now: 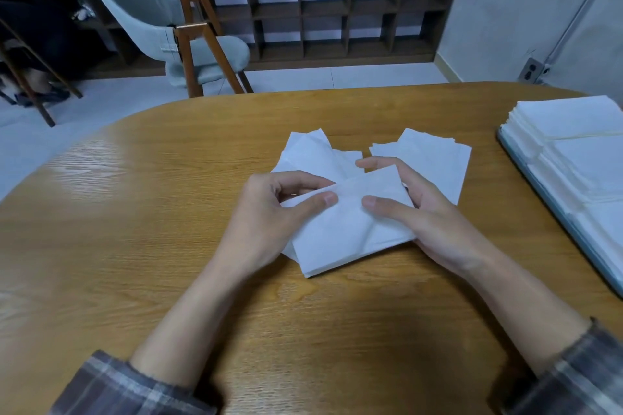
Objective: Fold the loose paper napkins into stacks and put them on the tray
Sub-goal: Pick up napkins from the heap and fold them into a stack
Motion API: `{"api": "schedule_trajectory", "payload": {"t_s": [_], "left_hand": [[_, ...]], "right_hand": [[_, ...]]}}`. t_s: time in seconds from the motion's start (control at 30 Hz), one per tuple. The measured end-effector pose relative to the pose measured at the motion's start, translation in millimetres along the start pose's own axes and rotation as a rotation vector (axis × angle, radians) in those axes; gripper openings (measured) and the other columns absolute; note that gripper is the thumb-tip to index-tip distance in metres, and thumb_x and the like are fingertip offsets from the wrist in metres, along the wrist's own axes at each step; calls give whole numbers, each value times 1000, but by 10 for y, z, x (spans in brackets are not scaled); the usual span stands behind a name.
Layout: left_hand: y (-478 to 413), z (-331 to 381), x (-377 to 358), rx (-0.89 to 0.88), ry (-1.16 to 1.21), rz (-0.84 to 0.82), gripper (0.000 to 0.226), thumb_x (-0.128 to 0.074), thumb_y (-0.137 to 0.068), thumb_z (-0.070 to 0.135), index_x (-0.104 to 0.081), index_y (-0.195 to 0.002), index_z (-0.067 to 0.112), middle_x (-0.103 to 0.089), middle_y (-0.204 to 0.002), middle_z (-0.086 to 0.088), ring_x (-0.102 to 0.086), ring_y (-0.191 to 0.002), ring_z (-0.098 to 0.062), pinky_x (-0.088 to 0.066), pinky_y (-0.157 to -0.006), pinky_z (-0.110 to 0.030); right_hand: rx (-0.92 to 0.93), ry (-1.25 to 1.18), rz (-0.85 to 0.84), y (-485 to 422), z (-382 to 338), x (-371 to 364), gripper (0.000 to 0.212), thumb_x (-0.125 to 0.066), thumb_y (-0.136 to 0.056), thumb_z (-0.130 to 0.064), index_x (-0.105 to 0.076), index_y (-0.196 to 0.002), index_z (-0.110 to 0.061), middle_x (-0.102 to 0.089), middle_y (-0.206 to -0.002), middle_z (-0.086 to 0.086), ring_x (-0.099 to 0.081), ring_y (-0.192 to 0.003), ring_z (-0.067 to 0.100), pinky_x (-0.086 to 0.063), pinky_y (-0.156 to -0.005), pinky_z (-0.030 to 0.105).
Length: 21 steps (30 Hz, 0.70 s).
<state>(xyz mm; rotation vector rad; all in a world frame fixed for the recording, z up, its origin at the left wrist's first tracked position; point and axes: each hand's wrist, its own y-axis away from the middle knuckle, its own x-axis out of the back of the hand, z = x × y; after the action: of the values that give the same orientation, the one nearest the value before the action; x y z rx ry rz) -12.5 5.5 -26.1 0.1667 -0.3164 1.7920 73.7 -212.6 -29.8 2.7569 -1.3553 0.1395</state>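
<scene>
On the table (pixel 151 229), left hand (pixel 266 216) and right hand (pixel 428 212) pinching one napkin (pixel 344 236), tray (pixel 590 246) cropped at right.

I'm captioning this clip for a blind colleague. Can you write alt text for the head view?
A person's left hand and right hand grip a white paper napkin, folding it on a wooden table. More loose napkins lie just behind; a tray of folded napkin stacks sits at right.

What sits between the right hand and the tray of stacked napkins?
Only bare wooden table separates the right hand from the tray in the head view; a loose napkin pile lies just behind that gap.
</scene>
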Motion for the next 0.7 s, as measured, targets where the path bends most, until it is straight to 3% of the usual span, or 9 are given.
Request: {"api": "schedule_trajectory", "payload": {"t_s": [0.1, 0.23, 0.4, 0.57, 0.7], "left_hand": [[5, -23, -15, 34, 6, -12, 8, -82, -92, 18, -84, -99, 18, -82, -96, 7, -77, -95, -14, -59, -85, -40], [-1, -47, -35, 55, 14, 21, 8, -83, -90, 19, -83, -98, 20, -81, -88, 3, -77, -87, -11, -57, -74, -31], [-12, -61, -52, 48, -41, 29, 17, -83, -90, 23, -79, -106, 28, -79, -80, 1, -74, -82, -11, -53, -75, -31], [-1, -76, -79, 32, -122, 83, 17, -84, -90, 28, -77, -104, 35, -77, -76, 5, -72, -83, -13, -53, -78, -39], [18, -77, -105, -17, -210, 119, 18, -85, -89, 29, -77, -103, 36, -74, -76, 8, -68, -80, -5, -46, -75, -26]], "right_hand": [[6, 26, 4, 4, 4, -20, 47, -76, -92, -27, -61, -134, -44, -72, -123, -4, -68, -118, 13, -52, -102, 36], [5, 23, 9, 9, -12, -15, 50, -75, -94, -24, -59, -134, -50, -74, -118, -3, -70, -113, 11, -55, -98, 34], [-11, 25, 8, 7, 10, 13, 53, -77, -92, -26, -59, -134, -52, -74, -121, -1, -70, -117, 15, -51, -109, 44], [-15, 100, -9, 20, 2, 26, 65, -80, -90, -19, -55, -137, -55, -73, -122, -7, -68, -119, 11, -51, -110, 43], [-6, 131, 0, 21, -10, 33, 65, -76, -95, -14, -53, -139, -56, -74, -123, -7, -70, -117, 11, -51, -110, 42]]}}
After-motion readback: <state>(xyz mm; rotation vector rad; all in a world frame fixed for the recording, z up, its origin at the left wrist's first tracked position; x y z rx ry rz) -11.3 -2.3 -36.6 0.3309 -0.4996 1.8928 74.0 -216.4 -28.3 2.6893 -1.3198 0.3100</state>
